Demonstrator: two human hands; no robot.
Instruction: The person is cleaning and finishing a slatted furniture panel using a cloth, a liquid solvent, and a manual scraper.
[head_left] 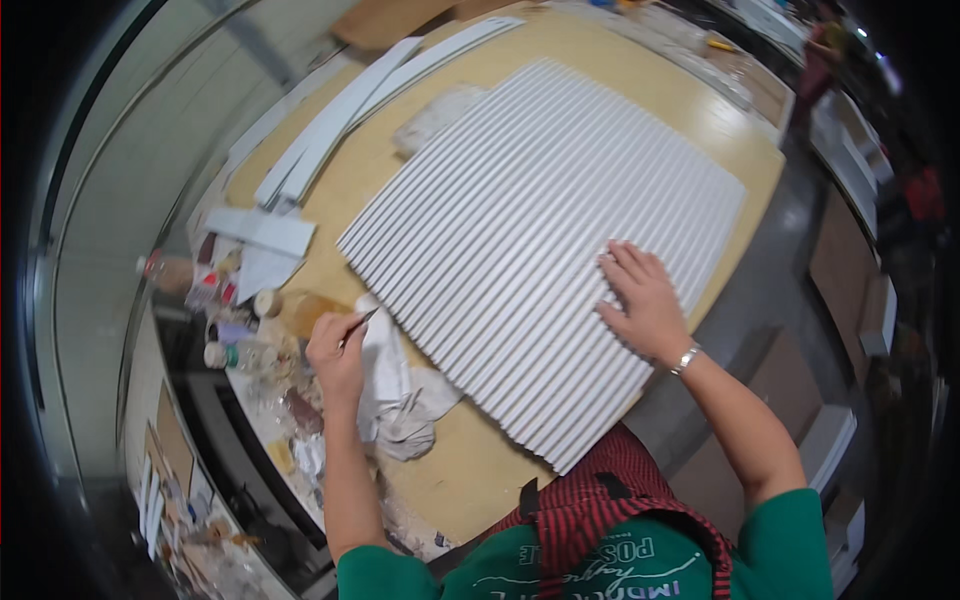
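Note:
A broad sheet of narrow white strips, laid side by side, lies on the pale yellow table. Its near edge is slightly uneven. My right hand rests flat on the strips toward their right side, fingers spread, a metal-banded watch or bracelet on the wrist. Off the sheet's left edge, my left hand pinches a thin dark pointed tool; its exact kind is too small to make out. Beside that hand, a white cloth lies crumpled on the table.
Long white boards lie at the far left, with a short white board nearer. Bottles, including one of amber liquid, crowd the left edge. A clear plastic bag sits behind the sheet. Another person stands far right.

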